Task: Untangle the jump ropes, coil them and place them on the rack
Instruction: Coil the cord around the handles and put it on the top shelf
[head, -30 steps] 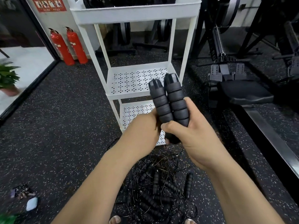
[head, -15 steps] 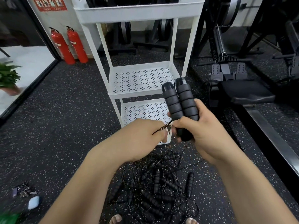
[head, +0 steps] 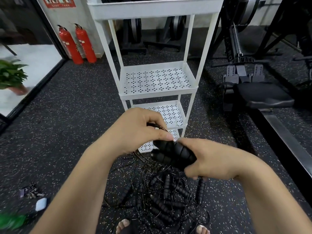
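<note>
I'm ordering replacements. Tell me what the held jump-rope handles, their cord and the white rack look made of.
Handles: matte black, ribbed in rings, probably foam or soft rubber. Cord: thin, dark, glossy with a coppery glint, perhaps coated wire; unsure. Rack: smooth white, thin punched shelves, probably painted metal, though plastic is possible.

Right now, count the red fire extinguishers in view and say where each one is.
2. The left extinguisher and the right extinguisher stand side by side, left of the white rack. Others may be hidden behind it.
</note>
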{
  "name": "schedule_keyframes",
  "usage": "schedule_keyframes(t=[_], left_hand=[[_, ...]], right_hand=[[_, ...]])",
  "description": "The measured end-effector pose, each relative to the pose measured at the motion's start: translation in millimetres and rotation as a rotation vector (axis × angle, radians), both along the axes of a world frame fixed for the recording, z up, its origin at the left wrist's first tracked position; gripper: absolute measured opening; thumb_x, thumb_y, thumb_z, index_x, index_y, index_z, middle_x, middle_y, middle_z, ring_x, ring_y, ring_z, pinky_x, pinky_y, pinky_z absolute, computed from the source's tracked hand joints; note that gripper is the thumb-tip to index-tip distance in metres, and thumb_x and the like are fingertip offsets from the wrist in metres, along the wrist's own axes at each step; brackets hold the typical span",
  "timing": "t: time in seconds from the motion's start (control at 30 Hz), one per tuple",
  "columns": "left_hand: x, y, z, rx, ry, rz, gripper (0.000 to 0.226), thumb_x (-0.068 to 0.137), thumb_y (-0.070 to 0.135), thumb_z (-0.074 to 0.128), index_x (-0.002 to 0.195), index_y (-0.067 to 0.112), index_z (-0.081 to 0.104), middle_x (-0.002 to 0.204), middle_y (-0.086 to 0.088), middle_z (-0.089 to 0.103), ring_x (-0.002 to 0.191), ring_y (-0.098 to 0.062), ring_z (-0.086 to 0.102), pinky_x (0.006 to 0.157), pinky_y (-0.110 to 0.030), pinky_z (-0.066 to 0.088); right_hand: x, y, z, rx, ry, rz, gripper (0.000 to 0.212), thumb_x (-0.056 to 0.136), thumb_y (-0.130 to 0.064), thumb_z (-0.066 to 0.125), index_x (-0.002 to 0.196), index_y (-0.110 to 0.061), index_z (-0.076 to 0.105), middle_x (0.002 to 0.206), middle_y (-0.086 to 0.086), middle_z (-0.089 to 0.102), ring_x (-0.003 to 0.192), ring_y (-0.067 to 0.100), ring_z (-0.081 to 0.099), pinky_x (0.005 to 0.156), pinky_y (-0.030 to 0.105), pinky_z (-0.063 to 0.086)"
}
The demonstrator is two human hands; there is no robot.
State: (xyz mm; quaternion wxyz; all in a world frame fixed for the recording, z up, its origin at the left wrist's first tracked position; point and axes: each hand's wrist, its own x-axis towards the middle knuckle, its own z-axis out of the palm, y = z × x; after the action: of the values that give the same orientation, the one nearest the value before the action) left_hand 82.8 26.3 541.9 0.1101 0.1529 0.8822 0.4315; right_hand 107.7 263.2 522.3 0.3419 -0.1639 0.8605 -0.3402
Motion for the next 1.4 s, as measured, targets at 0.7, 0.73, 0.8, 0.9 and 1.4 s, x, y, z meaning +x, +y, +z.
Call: schedule_keyframes(t=[0.7,0.73,0.8,0.9,1.4], left_hand=[[-11.4,37.6,-26.8,0.151,-0.077,0.096,0.05,0.113,0.038,0.05,0.065,0.04,0.065,0.049,0.014,0.041,0.047,-0.01,0.034,0.056,-0.032,0.029],[-11.0,38.9,-25.7,0.046,-0.017,0.088,0.05,0.114,0.037,0.048,0.066,0.038,0.061,0.049,0.015,0.045,0.047,-0.008,0.037,0.057,-0.032,0.032],[-9.1,41.7,-24.7,-0.116,0.031,0.044,0.04,0.115,0.034,0.045,0.077,0.032,0.057,0.06,0.013,0.054,0.052,-0.007,0.044,0.056,-0.032,0.037],[-4.0,48.4,-25.3,-0.275,0.029,-0.015,0.03,0.115,0.036,0.042,0.096,0.022,0.06,0.074,0.001,0.062,0.06,-0.015,0.053,0.055,-0.033,0.039],[-3.4,20.7,-7.5,-0.071,0.067,0.043,0.021,0.097,0.046,0.074,0.082,0.03,0.073,0.058,0.015,0.056,0.052,-0.003,0.043,0.052,-0.025,0.033]], right_hand=[[0.5,-7.1,5.2,-0.738,0.25,-0.661,0.048,0.083,0.009,0.078,0.114,-0.015,0.049,0.095,0.019,0.077,0.07,0.033,0.068,0.059,0.043,0.054],[-0.6,-7.7,3.3,-0.701,0.293,-0.704,0.05,0.084,0.006,0.078,0.114,-0.019,0.048,0.093,0.015,0.078,0.07,0.031,0.071,0.06,0.044,0.055],[-2.2,-9.0,0.1,-0.645,0.345,-0.777,0.052,0.083,-0.001,0.08,0.113,-0.027,0.047,0.092,0.011,0.078,0.07,0.029,0.075,0.059,0.045,0.059],[-4.0,-8.1,-3.0,-0.484,0.418,-0.851,0.05,0.083,-0.008,0.078,0.113,-0.03,0.045,0.092,0.004,0.077,0.065,0.024,0.075,0.058,0.047,0.062],[-9.8,3.3,-11.1,-0.133,0.27,-0.494,0.051,0.08,-0.009,0.079,0.11,-0.037,0.048,0.081,0.007,0.075,0.056,0.027,0.069,0.053,0.043,0.059]])
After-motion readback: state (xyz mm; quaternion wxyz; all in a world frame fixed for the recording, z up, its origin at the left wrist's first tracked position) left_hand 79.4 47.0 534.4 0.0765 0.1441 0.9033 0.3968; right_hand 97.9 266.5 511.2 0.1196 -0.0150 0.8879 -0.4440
